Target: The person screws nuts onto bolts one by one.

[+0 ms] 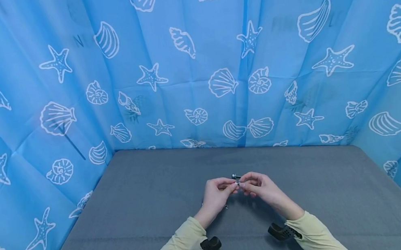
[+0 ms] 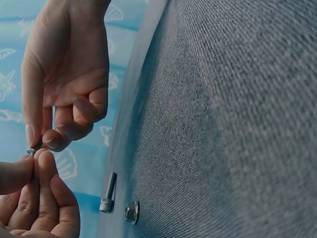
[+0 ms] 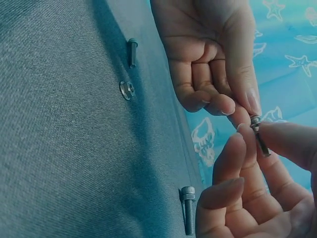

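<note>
Both hands meet over the table around a small metal bolt (image 3: 262,141) with a nut or washer-like ring near one end. My left hand (image 1: 215,196) pinches the ringed end between thumb and finger. My right hand (image 1: 264,191) grips the shank with its thumb and fingertips, its other fingers loosely curled. In the left wrist view, fingertips cover most of the bolt. Just behind the hands a second bolt (image 1: 236,176) lies on the table; its thick head shows in the right wrist view. Nearer, a nut (image 2: 132,212) with a washer lies below the left hand.
A third bolt (image 3: 132,52) lies on the table beyond the nut, mostly hidden by the left hand in the head view. Grey cloth covers the table (image 1: 149,195). A blue shell-patterned curtain (image 1: 194,68) encloses the back and sides.
</note>
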The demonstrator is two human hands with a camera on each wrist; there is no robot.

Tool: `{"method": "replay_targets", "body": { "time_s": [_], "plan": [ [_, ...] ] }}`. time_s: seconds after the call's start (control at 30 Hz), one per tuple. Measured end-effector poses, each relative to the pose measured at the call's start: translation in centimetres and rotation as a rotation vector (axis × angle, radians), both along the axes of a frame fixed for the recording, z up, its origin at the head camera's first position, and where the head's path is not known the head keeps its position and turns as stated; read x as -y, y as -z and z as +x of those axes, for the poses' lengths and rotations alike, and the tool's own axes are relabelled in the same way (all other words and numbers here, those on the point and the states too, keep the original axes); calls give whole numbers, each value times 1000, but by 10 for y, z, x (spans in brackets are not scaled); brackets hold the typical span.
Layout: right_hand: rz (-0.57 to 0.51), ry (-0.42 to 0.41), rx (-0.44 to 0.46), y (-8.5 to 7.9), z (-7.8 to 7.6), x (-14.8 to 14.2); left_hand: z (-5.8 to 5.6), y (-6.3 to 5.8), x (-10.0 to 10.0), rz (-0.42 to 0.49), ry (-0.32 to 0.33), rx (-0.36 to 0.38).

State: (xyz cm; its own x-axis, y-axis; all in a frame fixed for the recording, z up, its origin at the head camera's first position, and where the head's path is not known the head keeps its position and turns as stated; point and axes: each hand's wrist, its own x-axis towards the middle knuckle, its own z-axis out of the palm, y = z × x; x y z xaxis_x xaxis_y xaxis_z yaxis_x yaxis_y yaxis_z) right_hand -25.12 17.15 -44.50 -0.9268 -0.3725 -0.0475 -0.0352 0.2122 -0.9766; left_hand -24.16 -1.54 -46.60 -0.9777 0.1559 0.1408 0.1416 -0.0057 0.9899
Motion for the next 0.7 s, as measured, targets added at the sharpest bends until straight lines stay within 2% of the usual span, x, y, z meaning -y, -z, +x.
{"method": "replay_targets", "body": {
  "time_s": [0.17, 0.43, 0.7],
  "plan": [
    [11, 15, 33, 0, 0, 0, 0, 1, -1, 3, -6, -25],
    [6, 1, -3, -1, 1, -1, 1, 0, -2, 4, -13, -22],
    [17, 29, 50, 0, 0, -1, 2, 1, -3, 26, -11, -45]
  ]
}}
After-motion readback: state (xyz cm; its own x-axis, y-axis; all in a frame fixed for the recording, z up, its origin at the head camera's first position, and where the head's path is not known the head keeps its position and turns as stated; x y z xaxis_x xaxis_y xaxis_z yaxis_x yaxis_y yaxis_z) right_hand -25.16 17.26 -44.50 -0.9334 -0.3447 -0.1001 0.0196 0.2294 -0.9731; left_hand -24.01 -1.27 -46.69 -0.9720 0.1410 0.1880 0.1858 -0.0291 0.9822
